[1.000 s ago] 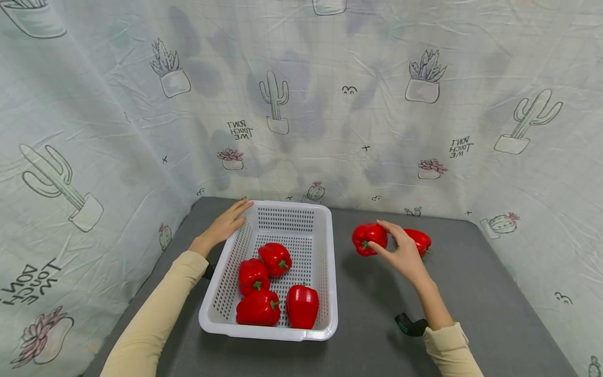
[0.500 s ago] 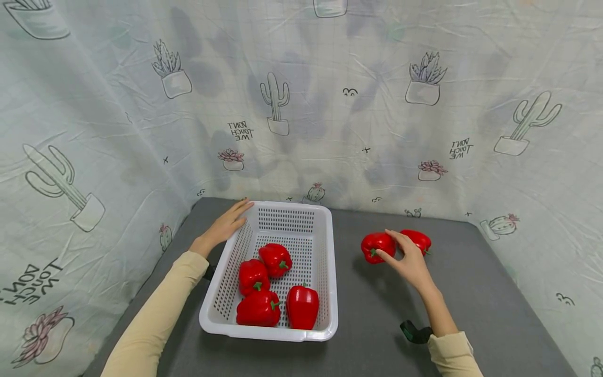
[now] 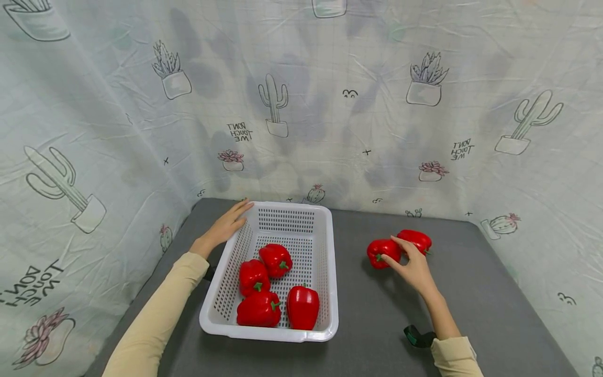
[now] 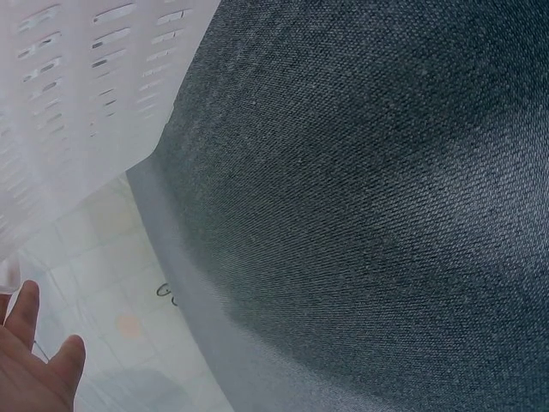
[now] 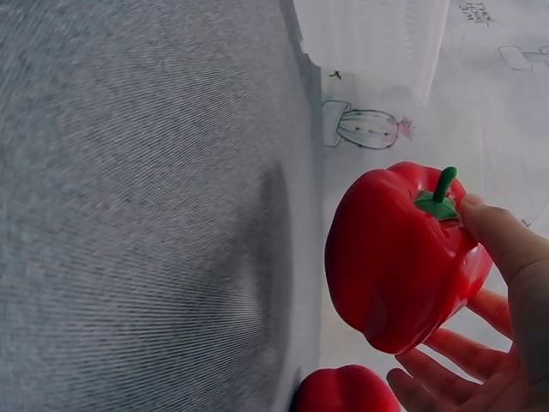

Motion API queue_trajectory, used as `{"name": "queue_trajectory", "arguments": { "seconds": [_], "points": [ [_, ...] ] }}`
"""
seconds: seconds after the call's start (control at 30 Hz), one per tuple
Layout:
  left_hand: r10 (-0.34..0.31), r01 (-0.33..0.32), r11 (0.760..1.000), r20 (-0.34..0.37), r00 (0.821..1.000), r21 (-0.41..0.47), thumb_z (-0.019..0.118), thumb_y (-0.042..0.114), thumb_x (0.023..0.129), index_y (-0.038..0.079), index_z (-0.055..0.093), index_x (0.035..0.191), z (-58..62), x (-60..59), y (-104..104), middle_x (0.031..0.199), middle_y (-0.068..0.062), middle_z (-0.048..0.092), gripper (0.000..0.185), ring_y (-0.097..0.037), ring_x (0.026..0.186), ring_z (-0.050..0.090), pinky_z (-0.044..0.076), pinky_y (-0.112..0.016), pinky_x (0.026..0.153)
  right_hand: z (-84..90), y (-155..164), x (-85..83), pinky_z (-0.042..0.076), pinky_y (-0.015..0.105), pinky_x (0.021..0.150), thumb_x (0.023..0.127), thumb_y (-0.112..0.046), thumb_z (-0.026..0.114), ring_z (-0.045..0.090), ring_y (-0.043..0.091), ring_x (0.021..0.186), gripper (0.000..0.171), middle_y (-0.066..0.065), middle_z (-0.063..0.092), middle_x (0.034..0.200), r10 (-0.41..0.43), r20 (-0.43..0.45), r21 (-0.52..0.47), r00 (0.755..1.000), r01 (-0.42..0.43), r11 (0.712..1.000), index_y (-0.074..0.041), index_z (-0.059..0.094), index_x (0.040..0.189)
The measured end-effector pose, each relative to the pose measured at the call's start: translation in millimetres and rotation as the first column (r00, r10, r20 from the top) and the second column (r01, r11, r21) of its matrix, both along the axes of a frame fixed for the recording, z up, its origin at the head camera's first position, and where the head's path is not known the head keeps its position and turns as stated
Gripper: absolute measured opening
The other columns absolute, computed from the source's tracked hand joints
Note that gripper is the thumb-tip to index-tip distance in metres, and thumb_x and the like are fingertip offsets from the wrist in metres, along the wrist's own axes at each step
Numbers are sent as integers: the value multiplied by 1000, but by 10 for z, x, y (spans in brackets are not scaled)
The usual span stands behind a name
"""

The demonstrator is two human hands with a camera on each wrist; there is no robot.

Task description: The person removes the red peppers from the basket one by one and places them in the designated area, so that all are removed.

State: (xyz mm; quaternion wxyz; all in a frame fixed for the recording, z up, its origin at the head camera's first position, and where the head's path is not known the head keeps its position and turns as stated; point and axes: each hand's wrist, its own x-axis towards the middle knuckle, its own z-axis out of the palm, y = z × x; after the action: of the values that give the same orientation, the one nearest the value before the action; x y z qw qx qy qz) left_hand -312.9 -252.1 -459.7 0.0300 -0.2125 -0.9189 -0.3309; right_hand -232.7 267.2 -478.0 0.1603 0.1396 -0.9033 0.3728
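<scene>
Nearest, a dark device (image 3: 416, 337) hangs just below the right wrist. Left of it, the white perforated basket (image 3: 331, 272) sits on the grey surface (image 3: 363, 324), its long axis running away from the person. Inside, the near-left bell pepper (image 3: 258, 310) and near-right bell pepper (image 3: 303, 309) lie at the front, with two more bell peppers (image 3: 275, 257) behind on the left.

Farther out, the right grip (image 3: 414, 267) has the held bell pepper (image 3: 382, 252) pinched, thumb by the green stem, fingers spread to the fruit's width. This red pepper lies leftward from the palm, between it and the basket, and a separate shadow suggests it is off the surface. Its stem end turns toward the person; the right hand is clearly the nearer one. Just beyond and to the right rests the loose bell pepper (image 3: 414, 240), its long axis roughly crosswise; the right wrist view shows a narrow gap between the two.

The left grip (image 3: 223, 226) lies with fingers extended at the basket's far-left corner, grasping nothing; how firmly it presses, I cannot tell. The left wrist view cuts off most of that hand, and the right wrist view crops the loose pepper. Behind everything hangs a cactus-print curtain (image 3: 320, 104).
</scene>
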Motion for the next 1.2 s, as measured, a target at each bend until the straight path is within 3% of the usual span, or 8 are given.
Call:
{"name": "queue_trajectory", "arguments": {
  "seconds": [0.63, 0.83, 1.2],
  "points": [
    [0, 0, 1000, -2, 1000, 5, 38, 20, 99, 11, 29, 146, -20, -17, -4, 154, -14, 16, 49, -38, 139, 16, 15, -62, 106, -157, 67, -78, 45, 54, 89, 81, -25, 72, 46, 37, 118, 61, 22, 45, 135, -11, 26, -5, 1000, 11, 1000, -2, 48, 133],
    [4, -4, 1000, -1, 1000, 2, 38, 21, 99, 11, 29, 146, -20, -13, -5, 154, -14, 16, 49, -38, 139, 17, 15, -63, 106, -169, 58, -128, 46, 51, 85, 82, -22, 72, 50, 35, 115, 59, 22, 48, 132, -39, -30, 11, 999, 39, 999, -1, 50, 132],
    [-17, 17, 1000, -22, 1000, 14, 39, 18, 99, 8, 30, 146, -17, -5, -8, 153, -17, 17, 49, -39, 139, 16, 15, -63, 106, -187, 35, -166, 48, 51, 81, 80, -11, 72, 56, 36, 104, 37, 22, 57, 116, -60, -126, 56, 990, 68, 996, -2, 64, 114]
  ]
}}
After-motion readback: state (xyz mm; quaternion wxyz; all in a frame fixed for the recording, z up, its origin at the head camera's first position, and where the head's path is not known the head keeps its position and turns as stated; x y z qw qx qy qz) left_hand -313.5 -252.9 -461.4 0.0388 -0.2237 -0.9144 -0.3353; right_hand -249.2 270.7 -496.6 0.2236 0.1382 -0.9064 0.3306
